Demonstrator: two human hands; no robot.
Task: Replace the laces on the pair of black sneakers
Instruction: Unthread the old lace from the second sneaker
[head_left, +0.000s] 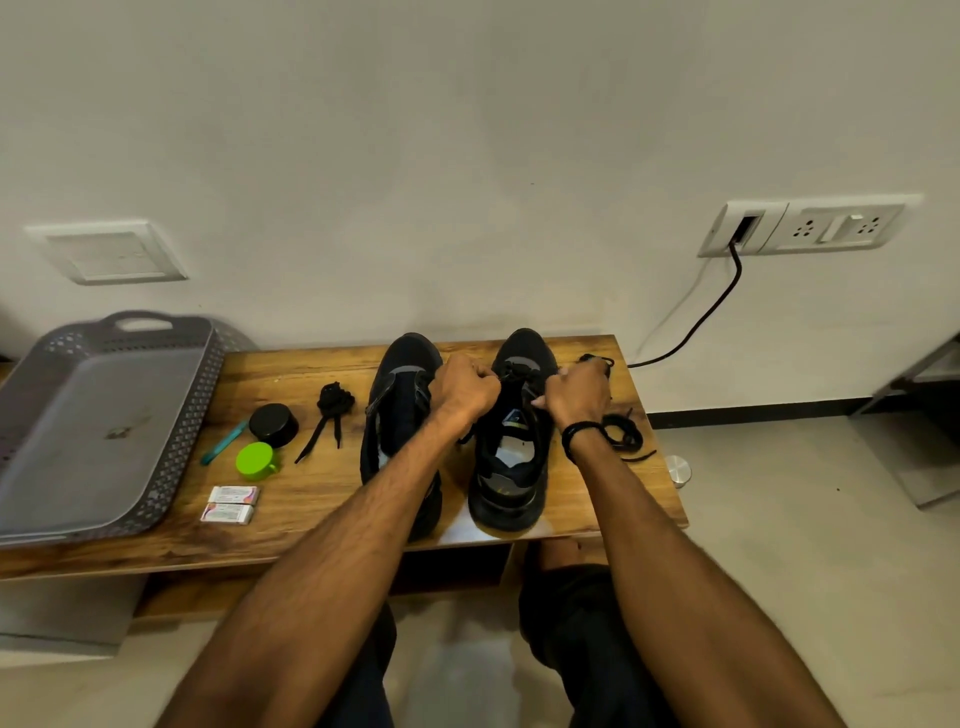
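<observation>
Two black sneakers stand side by side on a low wooden table (311, 525), toes toward the wall. My left hand (464, 385) is curled over the lace at the front eyelets of the right sneaker (511, 467), and my forearm crosses the left sneaker (397, 410). My right hand (577, 393) grips the same lace on that shoe's right side; a lace end (597, 358) loops out beyond my knuckles. A bundled black lace (332, 408) lies left of the shoes. Another loose lace (626, 439) is coiled by my right wrist.
A grey perforated tray (171, 457) sits on the table's left end. Near it lie a black round tin (274, 424), a green cap (255, 460), a teal stick (224, 442) and two small boxes (229, 504). A black cable (701, 319) hangs from the wall socket.
</observation>
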